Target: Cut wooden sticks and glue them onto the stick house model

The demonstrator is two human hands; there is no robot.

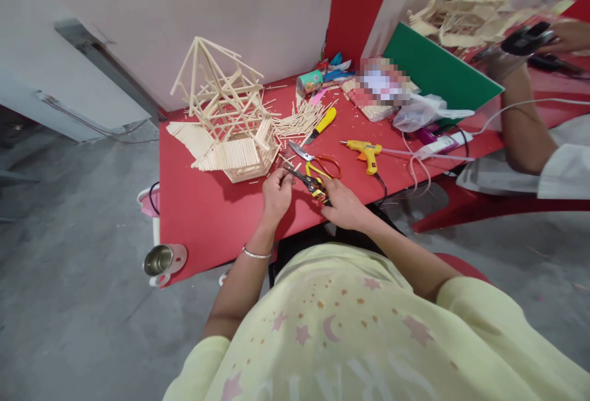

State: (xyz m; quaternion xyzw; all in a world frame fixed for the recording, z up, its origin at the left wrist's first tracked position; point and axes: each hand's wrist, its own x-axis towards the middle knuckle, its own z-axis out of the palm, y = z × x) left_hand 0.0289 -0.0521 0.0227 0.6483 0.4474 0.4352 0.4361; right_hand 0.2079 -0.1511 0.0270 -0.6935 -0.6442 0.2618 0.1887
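My right hand [343, 202] grips black-bladed snips [308, 181] with yellow and black handles, pointing left. Close to their tips, my left hand [277, 192] is closed in a pinch; what its fingers hold is too small to make out. Beyond my left hand stands a pavilion-like model [230, 118] of thin wooden sticks, with an open pointed frame on top and slatted panels lower down. Red-handled scissors [322, 163] lie just past the snips. A yellow utility knife [325, 121] rests beside a pile of loose sticks [299, 120].
On the red table [207, 217] lies a yellow glue gun [366, 154] with its cord. A metal mug [165, 261] stands at the near left corner. Plastic bags [419, 112], a power strip [445, 143] and a green board [442, 75] are at right, where another person's arm [523, 124] reaches in.
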